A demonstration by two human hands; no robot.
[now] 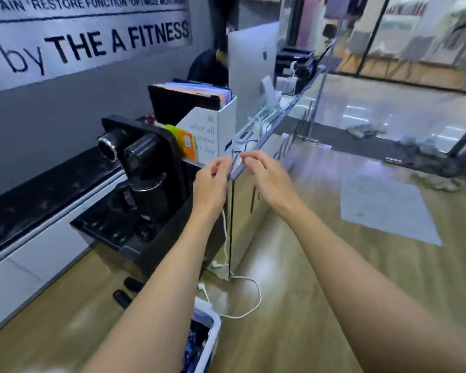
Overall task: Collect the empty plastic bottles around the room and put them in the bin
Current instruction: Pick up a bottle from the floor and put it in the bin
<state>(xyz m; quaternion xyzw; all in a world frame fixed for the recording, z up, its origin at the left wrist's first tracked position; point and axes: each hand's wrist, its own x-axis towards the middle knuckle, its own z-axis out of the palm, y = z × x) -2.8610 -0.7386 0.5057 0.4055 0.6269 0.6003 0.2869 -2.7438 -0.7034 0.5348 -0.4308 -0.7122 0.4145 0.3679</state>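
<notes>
Both my arms reach forward over the corner of a reception counter (256, 146). My left hand (211, 181) and my right hand (264, 175) hover side by side at that corner, fingers loosely curled, holding nothing that I can see. A white bin (213, 337) with dark contents stands on the floor below my left forearm, partly hidden by it. No plastic bottle shows plainly in this blurred view.
A black coffee machine (140, 168) sits left of my hands. A white file box (213, 125) and a monitor (253, 74) stand on the counter, with a person (210, 65) seated behind. A white cable (242, 294) loops on the wooden floor. Rags (425, 154) lie far right.
</notes>
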